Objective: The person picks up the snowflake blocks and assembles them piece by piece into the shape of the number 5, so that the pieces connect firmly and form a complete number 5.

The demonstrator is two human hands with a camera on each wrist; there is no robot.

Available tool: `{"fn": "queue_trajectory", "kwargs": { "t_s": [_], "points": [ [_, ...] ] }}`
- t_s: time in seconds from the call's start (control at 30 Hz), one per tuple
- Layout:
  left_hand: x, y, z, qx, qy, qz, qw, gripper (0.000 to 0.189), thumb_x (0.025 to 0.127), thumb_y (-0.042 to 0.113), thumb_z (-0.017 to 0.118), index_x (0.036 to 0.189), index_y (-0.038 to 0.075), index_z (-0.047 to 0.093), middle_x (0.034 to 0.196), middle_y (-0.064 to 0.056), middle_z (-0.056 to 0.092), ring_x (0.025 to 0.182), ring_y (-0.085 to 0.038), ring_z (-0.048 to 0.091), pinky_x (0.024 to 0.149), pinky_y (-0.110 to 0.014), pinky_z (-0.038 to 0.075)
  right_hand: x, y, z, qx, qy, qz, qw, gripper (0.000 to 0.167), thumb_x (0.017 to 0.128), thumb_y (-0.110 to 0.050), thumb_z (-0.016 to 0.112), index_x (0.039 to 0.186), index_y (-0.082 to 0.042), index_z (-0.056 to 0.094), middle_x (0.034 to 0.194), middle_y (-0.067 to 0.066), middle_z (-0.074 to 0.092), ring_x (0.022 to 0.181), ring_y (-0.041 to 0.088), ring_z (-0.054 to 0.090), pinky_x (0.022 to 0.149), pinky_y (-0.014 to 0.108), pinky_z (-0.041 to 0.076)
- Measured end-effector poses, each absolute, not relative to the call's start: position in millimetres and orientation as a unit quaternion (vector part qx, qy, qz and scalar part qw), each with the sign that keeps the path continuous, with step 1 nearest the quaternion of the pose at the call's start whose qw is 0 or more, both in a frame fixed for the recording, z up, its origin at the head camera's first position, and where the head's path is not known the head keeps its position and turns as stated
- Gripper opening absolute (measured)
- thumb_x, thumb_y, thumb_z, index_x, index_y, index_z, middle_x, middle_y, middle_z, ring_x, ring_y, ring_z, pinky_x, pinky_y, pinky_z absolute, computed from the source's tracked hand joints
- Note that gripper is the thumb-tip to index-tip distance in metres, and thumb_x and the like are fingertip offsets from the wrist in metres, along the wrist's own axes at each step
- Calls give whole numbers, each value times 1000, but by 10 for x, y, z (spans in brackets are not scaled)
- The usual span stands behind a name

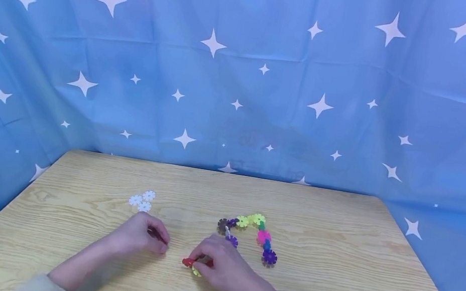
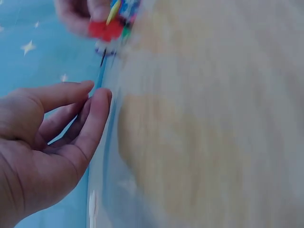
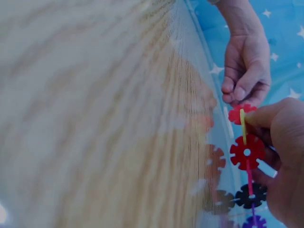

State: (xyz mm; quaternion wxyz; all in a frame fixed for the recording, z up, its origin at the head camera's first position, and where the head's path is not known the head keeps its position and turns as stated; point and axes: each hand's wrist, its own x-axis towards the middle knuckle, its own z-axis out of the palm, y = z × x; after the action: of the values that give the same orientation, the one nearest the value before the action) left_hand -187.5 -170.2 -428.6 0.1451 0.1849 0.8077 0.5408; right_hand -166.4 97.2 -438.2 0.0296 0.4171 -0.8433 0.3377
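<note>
My right hand pinches one end of a chain of notched plastic snowflake discs, at a red disc. Beside its fingertips a yellow disc stands edge-on, linking to a second red disc. A black disc and a purple one follow below in the right wrist view. On the table the rest of the chain bends round past yellow-green discs and a pink disc to a dark purple disc. My left hand, fingers loosely bent, holds nothing and hovers left of the red end.
Several loose white discs lie just beyond my left hand on the wood-grain table. A blue curtain with white stars hangs behind the table's far edge and along both sides.
</note>
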Motion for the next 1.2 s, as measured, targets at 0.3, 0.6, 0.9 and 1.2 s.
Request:
{"fn": "queue_trajectory", "kwargs": {
  "t_s": [0.3,0.6,0.9,1.2],
  "points": [
    [-2150,-2152,-4250,74,842,527,83,24,86,-1,77,108,-11,72,92,-9,70,83,-18,67,71,-29,60,-1652,978,-4398,439,-833,331,54,13,90,-2,76,96,-12,75,90,-8,69,85,5,58,76,16,47],
    [-2334,-2289,-4299,49,879,474,26,25,88,2,76,112,-6,74,104,-16,73,87,-18,68,69,-30,57,-1638,982,-4420,446,-830,328,68,15,89,0,77,95,-14,72,93,-8,69,89,7,60,80,19,49],
    [-2373,-2235,-4318,77,906,417,-4,24,81,-1,80,105,-5,76,103,-18,74,85,-23,68,68,-31,55,-1640,968,-4429,449,-824,337,75,16,87,0,78,98,-11,74,94,-5,72,88,6,63,81,17,50],
    [-2291,-2246,-4296,120,897,424,42,27,80,0,83,106,-4,76,95,-8,71,84,-19,61,68,-28,51,-1666,935,-4408,437,-829,339,77,12,89,-2,77,96,-12,76,91,-7,72,88,7,63,81,21,50]
  ]
}}
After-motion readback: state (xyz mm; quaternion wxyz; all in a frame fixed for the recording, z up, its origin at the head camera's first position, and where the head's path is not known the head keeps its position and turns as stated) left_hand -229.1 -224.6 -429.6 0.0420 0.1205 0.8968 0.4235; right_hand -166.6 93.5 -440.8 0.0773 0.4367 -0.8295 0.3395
